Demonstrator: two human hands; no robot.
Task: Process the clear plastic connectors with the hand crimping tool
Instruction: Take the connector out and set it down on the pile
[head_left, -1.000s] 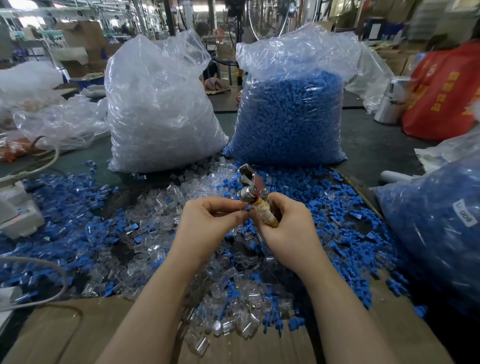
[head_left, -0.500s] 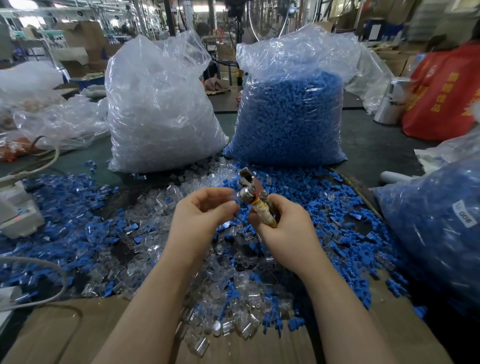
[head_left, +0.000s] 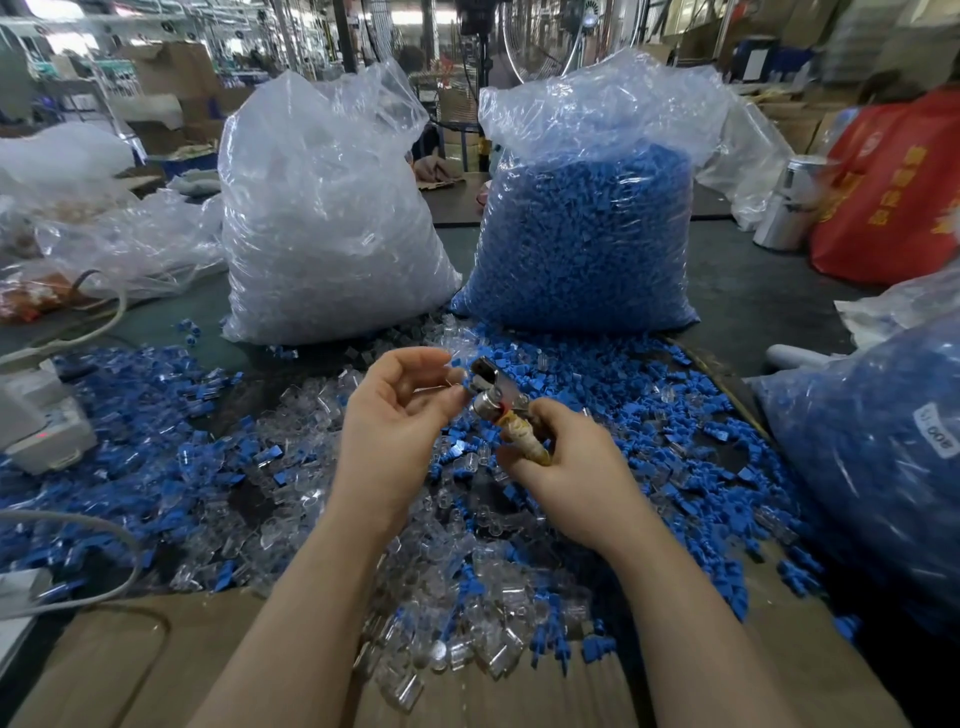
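Head view: right hand (head_left: 576, 467) curled round the taped handle of the hand crimping tool (head_left: 501, 402), metal head tilted up and toward the left hand (head_left: 397, 415). Left hand raised beside the tool head, fingers loosely curved and spread, thumb and fingertips close to the metal head; whether a small connector was pinched there could not be told. Clear plastic connectors (head_left: 457, 623) heaped loose on the table below both hands, spilling onto the sheet of cardboard (head_left: 649, 691) at the near edge, mixed with loose blue parts (head_left: 649, 400) spread left and right. Stood upright toward the far edge: a clear bag of clear pieces (head_left: 327, 228) on the left, touching a clear bag of blue pieces (head_left: 587, 234) on the right. Slumped at the right edge, another bag of blue pieces (head_left: 872, 457) with a white label (head_left: 941, 431); printed digits seen turned on their side, looking like "008", not certain. Red bag (head_left: 893, 192) at the far right corner, yellow characters on it too blurred to read. Silver metal flask (head_left: 789, 208) just left of the red bag. White device (head_left: 41, 415) with a small red light at the left edge, grey cable (head_left: 104, 530) curving near it. Crumpled clear bags (head_left: 130, 239) toward the far left corner.
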